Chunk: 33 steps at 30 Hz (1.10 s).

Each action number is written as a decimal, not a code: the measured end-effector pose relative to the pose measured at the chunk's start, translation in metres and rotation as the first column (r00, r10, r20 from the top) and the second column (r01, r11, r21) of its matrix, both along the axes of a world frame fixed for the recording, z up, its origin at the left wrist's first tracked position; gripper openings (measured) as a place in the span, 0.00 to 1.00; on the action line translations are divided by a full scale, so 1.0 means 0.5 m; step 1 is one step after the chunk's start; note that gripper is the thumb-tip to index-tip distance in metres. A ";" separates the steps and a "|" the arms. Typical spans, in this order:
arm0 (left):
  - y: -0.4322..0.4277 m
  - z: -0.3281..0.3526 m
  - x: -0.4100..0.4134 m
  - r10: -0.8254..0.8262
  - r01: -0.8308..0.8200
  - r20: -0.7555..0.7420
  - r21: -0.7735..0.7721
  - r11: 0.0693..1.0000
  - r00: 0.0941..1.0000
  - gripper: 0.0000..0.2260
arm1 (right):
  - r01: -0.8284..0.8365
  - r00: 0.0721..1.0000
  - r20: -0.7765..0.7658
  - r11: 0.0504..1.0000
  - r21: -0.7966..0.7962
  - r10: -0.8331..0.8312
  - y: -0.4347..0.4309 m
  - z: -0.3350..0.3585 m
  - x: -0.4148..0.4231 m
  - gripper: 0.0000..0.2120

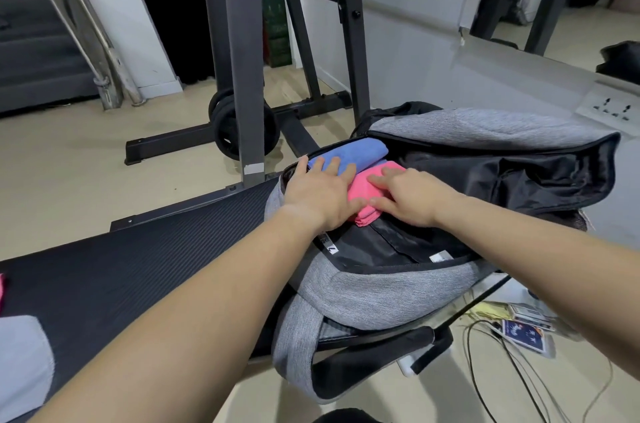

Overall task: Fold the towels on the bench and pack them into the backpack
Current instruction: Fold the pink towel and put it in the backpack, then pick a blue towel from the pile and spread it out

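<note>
A grey backpack (374, 291) with black lining lies open on the far end of the black bench (114, 270). Inside it, at the top left, sits a folded blue towel (360, 150) with a folded pink towel (363, 192) beside it. My left hand (320, 194) lies flat with straight fingers across the blue towel and the left edge of the pink one. My right hand (407, 197) presses flat on the pink towel from the right. A sliver of another pink cloth (1, 291) shows at the bench's left edge.
A dark squat rack (239, 52) with weight plates (225, 131) stands behind the bench. Cables and packets (519, 325) lie on the floor at the right. A wall socket (613, 107) and a mirror are at the far right. Grey fabric (20, 363) covers the bench's near left.
</note>
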State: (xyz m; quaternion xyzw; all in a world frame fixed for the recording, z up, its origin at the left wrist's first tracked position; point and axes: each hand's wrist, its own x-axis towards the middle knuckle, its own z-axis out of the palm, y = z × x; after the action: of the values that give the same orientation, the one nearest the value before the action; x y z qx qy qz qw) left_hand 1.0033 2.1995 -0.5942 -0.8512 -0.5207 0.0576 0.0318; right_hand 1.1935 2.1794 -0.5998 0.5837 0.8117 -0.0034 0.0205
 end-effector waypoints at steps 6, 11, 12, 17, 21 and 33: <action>0.024 -0.007 -0.001 0.009 -0.006 -0.081 0.040 0.999 0.997 0.32 | 0.034 0.999 -0.019 0.999 -0.011 -0.035 0.029 -0.018 -0.010 0.26; 0.014 0.007 -0.001 0.031 -0.039 -0.076 -0.106 0.994 0.997 0.30 | 0.078 0.997 -0.001 0.987 -0.140 -0.078 0.019 -0.015 -0.005 0.31; 0.008 0.018 -0.002 0.033 -0.042 -0.071 -0.131 0.990 0.997 0.30 | 0.090 0.996 0.016 0.980 -0.177 -0.089 0.016 -0.004 -0.006 0.31; -0.077 0.105 -0.062 0.025 -0.025 0.169 -0.001 1.000 0.985 0.21 | 0.140 0.979 -0.140 0.989 -0.050 -0.146 -0.039 0.085 -0.061 0.26; -0.182 0.143 -0.211 0.105 -0.114 0.264 0.021 0.993 0.959 0.20 | 0.107 0.952 -0.287 0.994 -0.009 -0.105 -0.111 0.147 -0.182 0.23; -0.482 0.099 -0.758 0.568 -0.622 0.385 0.019 0.783 0.727 0.16 | -0.378 0.873 -0.355 0.924 -0.058 0.335 -0.256 0.117 -0.766 0.25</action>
State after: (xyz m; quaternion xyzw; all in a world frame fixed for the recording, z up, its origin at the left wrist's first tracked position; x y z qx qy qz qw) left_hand 0.6242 1.9584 -0.5446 -0.6296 -0.7657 -0.1298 -0.0216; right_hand 0.8103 2.0512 -0.5412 0.4118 0.8949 -0.1509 -0.0823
